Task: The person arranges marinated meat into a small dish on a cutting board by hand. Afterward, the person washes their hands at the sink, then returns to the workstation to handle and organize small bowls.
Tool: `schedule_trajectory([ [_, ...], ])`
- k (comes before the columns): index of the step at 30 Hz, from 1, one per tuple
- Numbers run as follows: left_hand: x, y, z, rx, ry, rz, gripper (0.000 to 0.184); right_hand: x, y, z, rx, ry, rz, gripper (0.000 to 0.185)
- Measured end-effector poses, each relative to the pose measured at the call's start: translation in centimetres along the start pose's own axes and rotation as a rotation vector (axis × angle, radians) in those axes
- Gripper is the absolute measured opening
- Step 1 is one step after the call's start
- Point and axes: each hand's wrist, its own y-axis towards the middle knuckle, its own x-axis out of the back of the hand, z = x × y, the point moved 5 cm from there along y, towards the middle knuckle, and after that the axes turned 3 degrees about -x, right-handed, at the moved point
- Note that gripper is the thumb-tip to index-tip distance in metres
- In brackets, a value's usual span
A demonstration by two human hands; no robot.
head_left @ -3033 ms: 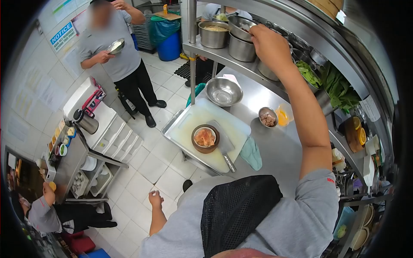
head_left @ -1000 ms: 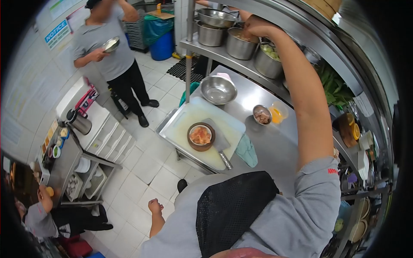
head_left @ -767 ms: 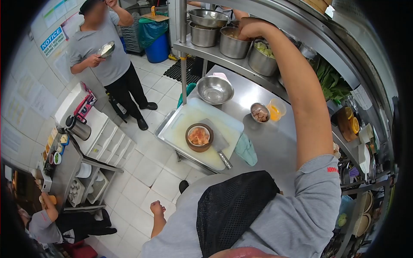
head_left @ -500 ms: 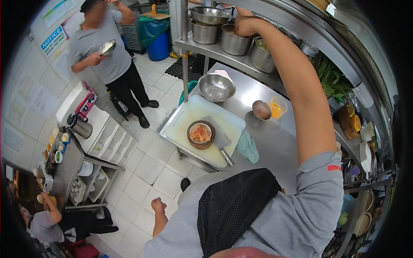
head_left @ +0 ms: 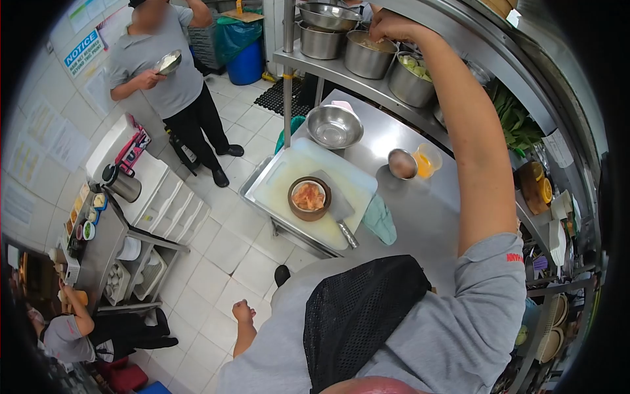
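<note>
My right hand is raised over a metal pot on the steel shelf. Its fingers point down and are pinched together; what they hold, if anything, is too small to make out. Low at my side hangs my left hand, curled closed with nothing visible in it. In front of me a brown round pot contains pale orange-red pieces of food. It stands on a cutting board beside a cleaver. Another metal pot with green chunks sits right of my right hand.
A steel bowl, a small metal bowl and a clear container with orange contents stand on the steel table. A green cloth lies beside the board. One co-worker stands across the floor holding a metal bowl; another is at lower left.
My right hand has risen from inside the pot to above its rim. My left hand stays low and curled. The view has shifted slightly.
</note>
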Motion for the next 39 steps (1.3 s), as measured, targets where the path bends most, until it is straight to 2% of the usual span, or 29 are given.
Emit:
schedule_trajectory([
  [5,-0.6,0.1,-1.7,-0.026,-0.059,-0.018,0.028,-1.4,0.3,-1.2,-0.02,0.053,0.022,0.031],
  [8,-0.8,-0.1,-2.1,-0.031,-0.068,-0.022,0.027,-1.2,-0.6,1.1,0.007,-0.083,0.021,0.033],
  [9,-0.8,0.0,-2.0,-0.025,-0.07,-0.01,0.027,-0.8,-2.6,3.5,-0.018,-0.204,0.044,0.025],
  [10,-0.8,0.1,-2.0,-0.02,-0.073,0.002,0.026,-0.5,-3.8,4.9,-0.042,-0.325,0.067,0.025],
  [11,-0.6,0.2,-1.9,-0.025,-0.074,-0.002,0.026,-0.7,-3.4,4.5,-0.039,-0.322,0.064,0.025],
  [16,-0.3,0.4,-1.6,-0.046,-0.12,-0.015,0.026,-2.8,3.2,-0.2,0.012,-0.76,0.044,0.029],
  [18,-0.2,-0.2,-1.8,-0.041,-0.122,-0.063,0.025,-3.0,3.2,-0.4,-0.022,-0.759,0.042,0.034],
  [21,0.0,-0.7,-1.5,-0.022,-0.092,-0.101,0.024,-1.9,0.0,3.5,-0.036,-0.736,0.136,0.036],
  [24,0.1,-1.1,-0.6,-0.013,-0.07,-0.11,0.023,-0.4,-2.3,5.1,-0.164,-0.477,0.01,0.028],
  [28,0.0,-0.6,-0.2,0.011,-0.03,-0.084,0.025,0.5,-3.8,7.1,-0.036,-0.564,-0.13,0.035],
  [31,-0.1,-0.7,-0.8,-0.02,-0.062,-0.098,0.022,0.1,-2.0,4.0,-0.099,-0.554,-0.125,0.031],
  [33,-0.1,-0.8,-1.6,-0.029,-0.046,-0.107,0.022,0.5,-2.3,3.7,0.007,-0.342,-0.324,0.028],
  [34,-0.2,-0.8,-2.2,-0.036,-0.035,-0.116,0.022,0.7,-2.1,3.6,0.006,-0.342,-0.327,0.028],
  [36,-0.3,-0.5,-2.5,-0.049,-0.039,-0.106,0.022,0.0,-1.3,2.7,-0.039,-0.43,-0.127,0.023],
  [39,-0.6,-0.2,-2.8,-0.06,-0.051,-0.088,0.022,-0.1,-1.0,2.0,-0.009,-0.285,-0.129,0.022],
])
